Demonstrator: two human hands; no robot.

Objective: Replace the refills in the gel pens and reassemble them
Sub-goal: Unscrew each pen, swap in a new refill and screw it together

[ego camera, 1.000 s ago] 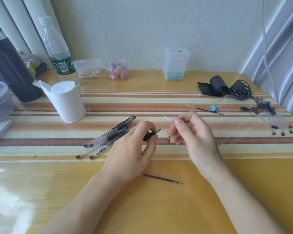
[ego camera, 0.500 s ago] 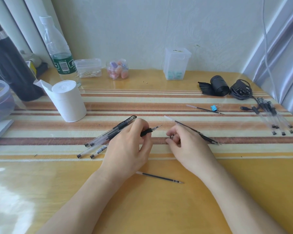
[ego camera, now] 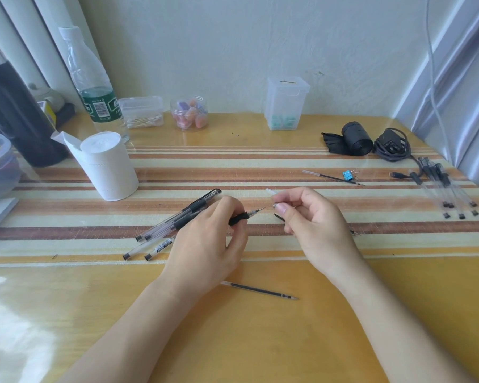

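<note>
The left hand (ego camera: 205,244) grips the light, stiff gel pen (ego camera: 242,217) by its rubber grip; the right hand (ego camera: 313,217) pinches the small, slippery metal tip (ego camera: 274,206).

A gel pen (ego camera: 242,217) with a black grip and bare refill tip, its nose cone off, was held above the middle of the table (ego camera: 260,341), tip pointing right and slightly away. Just right of that tip, a small silvery nose cone (ego camera: 274,206) was pinched between fingertips; a clear-ended refill (ego camera: 270,191) poked out behind it. A loose black refill (ego camera: 259,290) lay flat nearer the front edge, tip to the right. Four clear-barrelled gel pens (ego camera: 175,223) lay bunched left of centre, slanting toward the back. Another refill (ego camera: 332,177) lay toward the back right, and a row of capped pens (ego camera: 444,186) lay by the right edge.
</note>
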